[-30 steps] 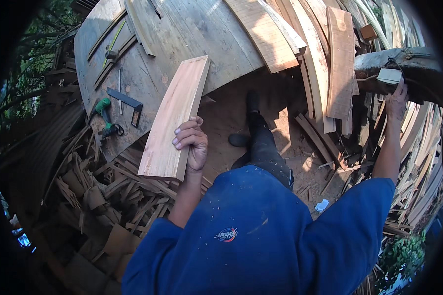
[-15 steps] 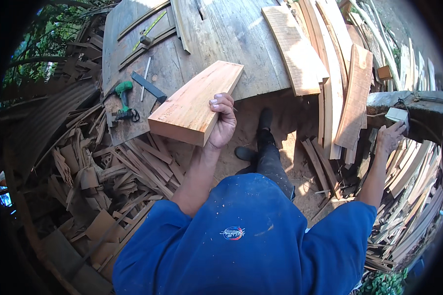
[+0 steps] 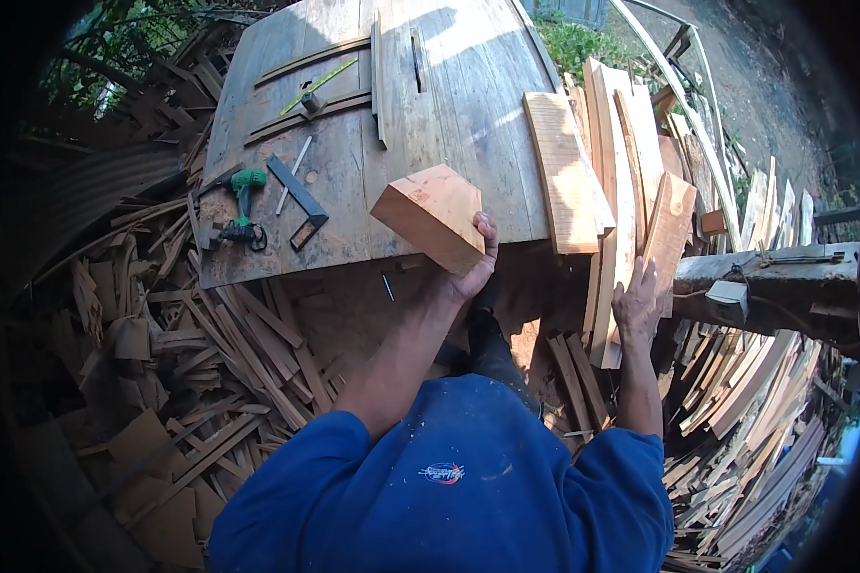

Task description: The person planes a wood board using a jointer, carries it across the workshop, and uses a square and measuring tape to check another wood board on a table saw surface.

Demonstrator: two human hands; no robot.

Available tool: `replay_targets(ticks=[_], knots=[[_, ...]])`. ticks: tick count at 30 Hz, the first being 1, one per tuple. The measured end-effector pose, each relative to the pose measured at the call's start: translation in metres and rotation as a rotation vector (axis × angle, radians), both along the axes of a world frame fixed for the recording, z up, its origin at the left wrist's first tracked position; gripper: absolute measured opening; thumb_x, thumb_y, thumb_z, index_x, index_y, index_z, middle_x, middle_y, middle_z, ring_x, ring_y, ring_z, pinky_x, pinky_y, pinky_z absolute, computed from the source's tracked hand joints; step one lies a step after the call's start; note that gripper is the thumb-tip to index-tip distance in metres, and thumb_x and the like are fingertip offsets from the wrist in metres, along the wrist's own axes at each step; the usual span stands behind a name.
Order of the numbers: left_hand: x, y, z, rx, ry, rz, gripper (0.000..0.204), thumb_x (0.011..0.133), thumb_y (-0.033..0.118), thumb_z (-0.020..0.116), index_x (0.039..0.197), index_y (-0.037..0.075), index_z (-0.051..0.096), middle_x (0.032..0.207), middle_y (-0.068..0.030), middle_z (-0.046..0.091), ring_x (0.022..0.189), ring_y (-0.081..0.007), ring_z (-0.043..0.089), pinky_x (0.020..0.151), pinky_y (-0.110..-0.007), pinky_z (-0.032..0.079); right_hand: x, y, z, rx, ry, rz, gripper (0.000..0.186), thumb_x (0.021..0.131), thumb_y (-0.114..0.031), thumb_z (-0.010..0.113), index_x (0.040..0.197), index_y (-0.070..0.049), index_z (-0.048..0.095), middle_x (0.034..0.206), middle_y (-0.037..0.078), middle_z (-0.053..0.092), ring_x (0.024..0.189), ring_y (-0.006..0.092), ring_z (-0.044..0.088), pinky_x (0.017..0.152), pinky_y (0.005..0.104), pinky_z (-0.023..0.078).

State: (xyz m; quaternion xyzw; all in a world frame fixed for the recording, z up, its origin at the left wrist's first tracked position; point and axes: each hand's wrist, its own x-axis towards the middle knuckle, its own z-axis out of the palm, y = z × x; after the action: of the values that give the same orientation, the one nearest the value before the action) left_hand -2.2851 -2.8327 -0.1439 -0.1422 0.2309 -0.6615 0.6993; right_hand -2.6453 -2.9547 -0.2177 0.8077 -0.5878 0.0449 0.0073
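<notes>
My left hand [image 3: 476, 267] is wrapped round the right side of a thick wooden plank [image 3: 432, 216], held up over the near edge of the workbench. The plank is seen nearly end-on, so most of its length is foreshortened. My right hand [image 3: 636, 302] has its fingers stretched out, and no held object shows in it. It is beside a reddish board [image 3: 669, 222] at the right of the bench; whether it touches the wood I cannot tell. A broad sawn board [image 3: 558, 172] lies on the bench's right side, next to several long planks [image 3: 607, 315].
On the wooden workbench [image 3: 468, 105] lie a green drill [image 3: 245, 191], a square [image 3: 296, 199], thin strips and a yellow measuring tape [image 3: 338, 75]. A white box [image 3: 728, 300] hangs on a beam at right. Piles of offcuts [image 3: 229, 334] flank me.
My right hand has left the white box and come left to the boards. The plank in my left hand has swung from lengthwise to nearly end-on and moved right.
</notes>
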Motion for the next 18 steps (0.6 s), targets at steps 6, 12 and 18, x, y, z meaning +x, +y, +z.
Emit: replay_targets(ticks=[6, 12, 18], knots=[[-0.019, -0.006, 0.008, 0.048, -0.077, 0.041, 0.028, 0.095, 0.02, 0.065, 0.108, -0.004, 0.057, 0.096, -0.012, 0.056, 0.09, -0.0231, 0.064, 0.085, -0.033, 0.06, -0.003, 0.006, 0.01, 0.054, -0.078, 0.014, 0.073, 0.084, -0.011, 0.066, 0.15, 0.0, 0.037, 0.151, 0.03, 0.038, 0.135, 0.0464, 0.045, 0.103, 0.0493, 0.049], [-0.038, -0.007, -0.003, -0.045, -0.082, 0.089, 0.028, 0.096, 0.022, 0.062, 0.107, -0.004, 0.056, 0.097, -0.0118, 0.057, 0.094, -0.0232, 0.062, 0.088, -0.034, 0.058, 0.076, 0.027, 0.002, 0.195, -0.411, 0.295, 0.089, 0.08, -0.013, 0.078, 0.155, -0.009, 0.031, 0.154, 0.022, 0.039, 0.138, 0.0406, 0.045, 0.109, 0.047, 0.044], [-0.074, 0.002, 0.024, -0.089, -0.049, 0.218, 0.035, 0.099, 0.03, 0.058, 0.123, 0.004, 0.055, 0.111, -0.0127, 0.06, 0.102, -0.0237, 0.063, 0.092, -0.036, 0.054, 0.235, 0.068, -0.01, 0.374, -0.875, 0.453, 0.073, 0.088, -0.037, 0.068, 0.149, -0.01, 0.039, 0.144, 0.016, 0.045, 0.128, 0.0309, 0.051, 0.1, 0.0431, 0.049]])
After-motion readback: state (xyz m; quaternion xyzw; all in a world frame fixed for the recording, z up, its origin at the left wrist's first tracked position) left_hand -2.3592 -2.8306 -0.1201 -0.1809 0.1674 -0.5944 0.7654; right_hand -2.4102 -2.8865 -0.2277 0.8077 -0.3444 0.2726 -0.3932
